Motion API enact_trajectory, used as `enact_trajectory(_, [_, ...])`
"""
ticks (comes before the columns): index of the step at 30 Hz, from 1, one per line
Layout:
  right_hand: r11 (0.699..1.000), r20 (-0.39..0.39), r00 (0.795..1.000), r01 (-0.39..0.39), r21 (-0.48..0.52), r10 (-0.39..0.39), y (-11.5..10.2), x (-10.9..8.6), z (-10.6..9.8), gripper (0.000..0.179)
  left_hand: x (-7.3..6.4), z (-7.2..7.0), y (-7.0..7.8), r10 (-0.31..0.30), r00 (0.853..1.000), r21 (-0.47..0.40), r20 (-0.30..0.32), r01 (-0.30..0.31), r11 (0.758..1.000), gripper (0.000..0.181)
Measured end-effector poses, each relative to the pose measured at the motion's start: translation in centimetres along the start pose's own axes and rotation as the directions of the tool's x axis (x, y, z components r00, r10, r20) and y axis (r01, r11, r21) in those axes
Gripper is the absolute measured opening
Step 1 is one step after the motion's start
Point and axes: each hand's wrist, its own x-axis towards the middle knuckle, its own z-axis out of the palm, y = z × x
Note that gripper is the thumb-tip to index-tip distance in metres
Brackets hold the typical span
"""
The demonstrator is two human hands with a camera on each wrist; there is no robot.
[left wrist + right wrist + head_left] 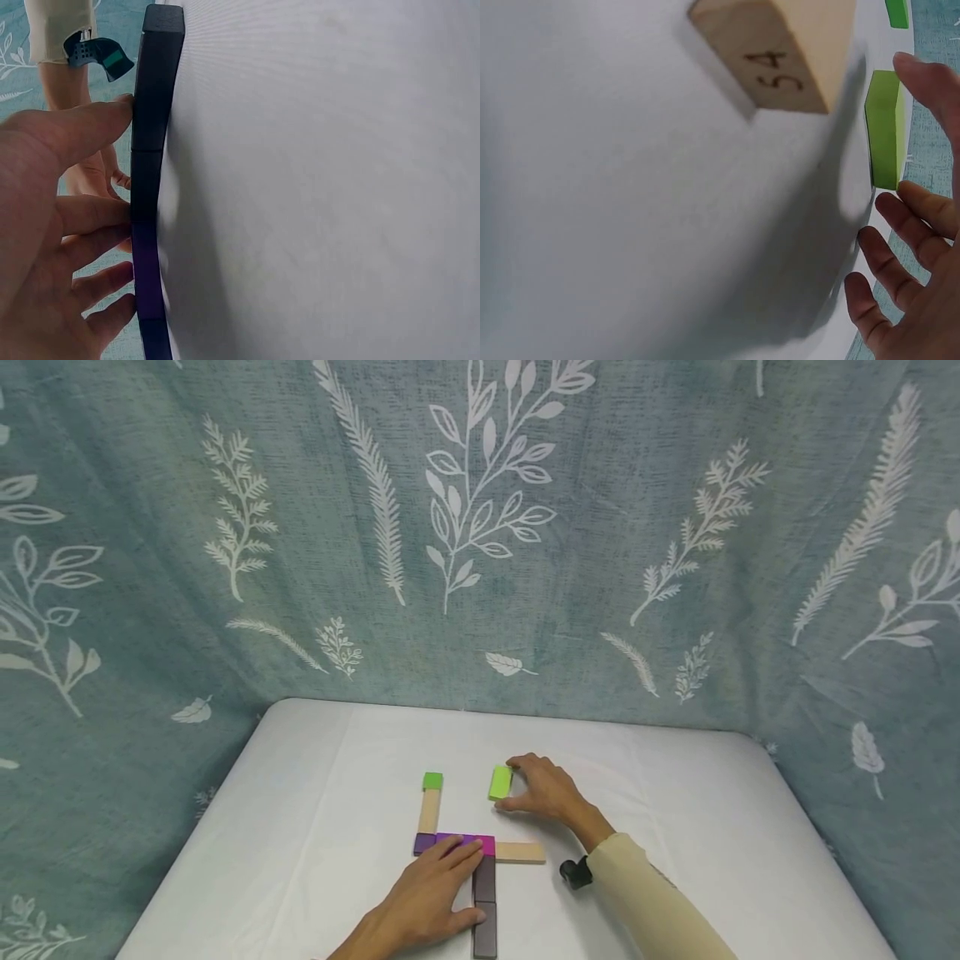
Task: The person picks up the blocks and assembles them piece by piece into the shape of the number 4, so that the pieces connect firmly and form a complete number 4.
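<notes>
My right hand (551,789) pinches a light green block (500,782) by its ends, thumb on the near end and index finger on the far end; in the right wrist view the other fingers are spread. My left hand (431,893) lies over a row of blocks, fingers extended across a purple block (457,838) and a magenta block (487,845). Its thumb touches the dark grey blocks (485,935) running toward the near edge. A dark violet block (424,843) sits at the row's left end; partly hidden blocks lie under the fingers.
A plain wooden block (521,852) extends right from the magenta one. Another wooden block (430,812) stretches away from the violet one, with a green block (432,781) at its far end. The white table (337,793) meets a leaf-patterned curtain (570,677).
</notes>
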Motion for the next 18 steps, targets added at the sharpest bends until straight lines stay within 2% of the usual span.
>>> enact_trajectory(11, [1.0, 0.017, 1.0, -0.017, -0.008, 0.017, -0.6, 0.4, 0.1, 0.069, 0.0, -0.1, 0.1, 0.001, 1.0, 0.018, 0.005, -0.001, 1.0, 0.079])
enact_trajectory(18, [1.0, 0.038, 0.999, 0.028, 0.002, -0.028, -1.5, 0.5, 0.3, 0.066, 0.0, -0.2, 0.0, 0.009, 1.0, 0.03, -0.001, -0.009, 1.0, 0.078])
